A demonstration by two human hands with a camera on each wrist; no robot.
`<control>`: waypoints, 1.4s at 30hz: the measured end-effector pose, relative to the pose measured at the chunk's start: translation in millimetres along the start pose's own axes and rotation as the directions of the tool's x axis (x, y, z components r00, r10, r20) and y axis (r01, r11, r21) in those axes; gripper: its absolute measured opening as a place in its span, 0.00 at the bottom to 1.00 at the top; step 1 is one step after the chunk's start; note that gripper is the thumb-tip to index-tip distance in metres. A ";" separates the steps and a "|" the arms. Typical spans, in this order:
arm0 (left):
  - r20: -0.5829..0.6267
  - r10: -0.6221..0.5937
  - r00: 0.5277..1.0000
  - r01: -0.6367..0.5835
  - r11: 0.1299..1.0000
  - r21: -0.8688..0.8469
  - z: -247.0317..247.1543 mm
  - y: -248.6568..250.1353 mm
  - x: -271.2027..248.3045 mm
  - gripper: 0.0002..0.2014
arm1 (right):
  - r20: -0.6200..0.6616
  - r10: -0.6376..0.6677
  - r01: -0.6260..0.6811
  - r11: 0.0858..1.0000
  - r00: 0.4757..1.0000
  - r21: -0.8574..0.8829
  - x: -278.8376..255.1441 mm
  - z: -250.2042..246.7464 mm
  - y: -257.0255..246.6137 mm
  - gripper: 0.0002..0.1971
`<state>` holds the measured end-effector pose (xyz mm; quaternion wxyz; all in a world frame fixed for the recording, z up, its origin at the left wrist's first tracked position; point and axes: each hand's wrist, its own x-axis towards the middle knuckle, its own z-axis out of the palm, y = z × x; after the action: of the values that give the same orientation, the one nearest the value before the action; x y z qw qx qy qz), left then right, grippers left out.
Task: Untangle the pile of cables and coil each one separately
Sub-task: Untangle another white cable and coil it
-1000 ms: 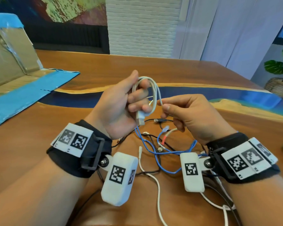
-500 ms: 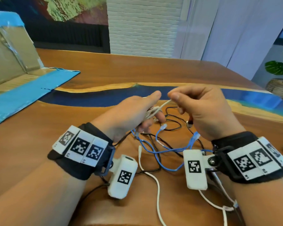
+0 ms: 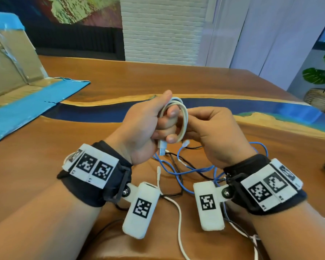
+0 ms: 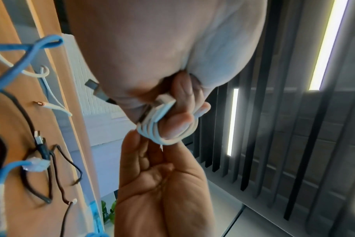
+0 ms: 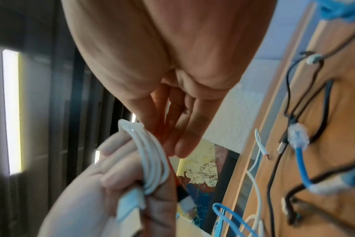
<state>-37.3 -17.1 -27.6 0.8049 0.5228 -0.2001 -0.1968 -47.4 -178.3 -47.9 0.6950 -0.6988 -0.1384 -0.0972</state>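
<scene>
Head view, centre: the white cable (image 3: 178,119) coil is gripped by the left hand (image 3: 144,128); the right hand (image 3: 212,132), fingers nearly straight, touches it. The last end should be tucked tightly.

A wooden desk in a bright room, with brick, curtains and a plant behind it.

The desk (image 3: 176,79) is warm brown wood with a dark blue band (image 3: 233,107) running across it, edged in pale wood. On the desk's far left corner lies a flattened cardboard box (image 3: 9,59) bound with light blue tape. Behind the desk's far edge stands a white brick pillar (image 3: 163,29); to its left is a colourful wall picture (image 3: 79,10) above dark slatted panelling (image 3: 73,40), and to its right hang pale curtains (image 3: 266,30). A leafy potted plant (image 3: 323,77) in a woven basket stands at the right. The wrist views show dark vertical slats with bright strip lights (image 4: 232,121).
</scene>
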 end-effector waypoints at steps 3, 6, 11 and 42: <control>-0.110 0.037 0.993 -0.033 0.999 0.039 -3.2 0.6 3.4 0.26 | 0.042 0.081 -0.085 0.990 0.996 0.116 -1.1 1.9 -2.9 0.11; -0.150 0.048 0.987 -0.029 0.991 0.128 -3.9 -3.3 6.3 0.26 | -0.021 0.041 -0.041 0.999 0.999 -0.011 0.1 6.3 3.3 0.08; -0.175 0.073 0.982 -0.030 0.971 0.237 -2.7 -5.0 7.7 0.25 | -0.120 0.032 -0.034 0.999 0.992 -0.012 2.4 10.1 5.7 0.10; -0.016 0.171 0.985 -0.157 0.934 0.322 -22.1 -9.9 10.7 0.18 | 0.281 0.087 -0.215 0.858 0.956 0.466 -7.1 3.0 -11.2 0.27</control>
<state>-17.7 -9.5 -43.7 0.7273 0.6320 -0.2547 -0.0825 -58.0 -175.8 -39.7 0.8322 -0.5142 -0.1890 0.0852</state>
